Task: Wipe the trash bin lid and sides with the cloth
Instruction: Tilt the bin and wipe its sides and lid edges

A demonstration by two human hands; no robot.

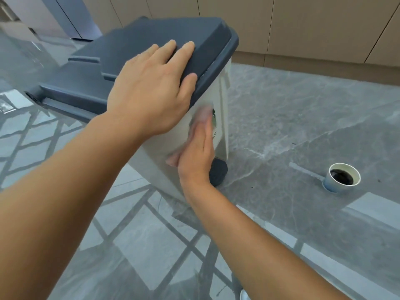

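The trash bin (173, 135) is found standing on a grey stone-patterned floor (292, 118), apparently tipped toward the camera, its dark wheel (218, 175) resting on the floor at the lower right corner. The dark grey lid (134, 50) is closed over the pale body. The left hand (151, 89) is laid flat on the lid, fingers spread and the thumb hooked over the front edge; nothing is gripped, and the placement is judged to serve as a brace, so that the bin is held steady against sideways pressure. The right hand (198, 146) is pressed open-palmed, fingers together, against the pale side wall, with the pinkish cloth (200, 118) trapped between palm and wall; the cloth is blurred, which suggests a wiping stroke in progress. A printed label is partly covered by the cloth and cannot be read in full. A paper cup (343, 177) holding something dark stands on the floor well apart to the right, clear of the work. Side wiping is judged to be the step in hand; whether the lid has been wiped cannot be told.
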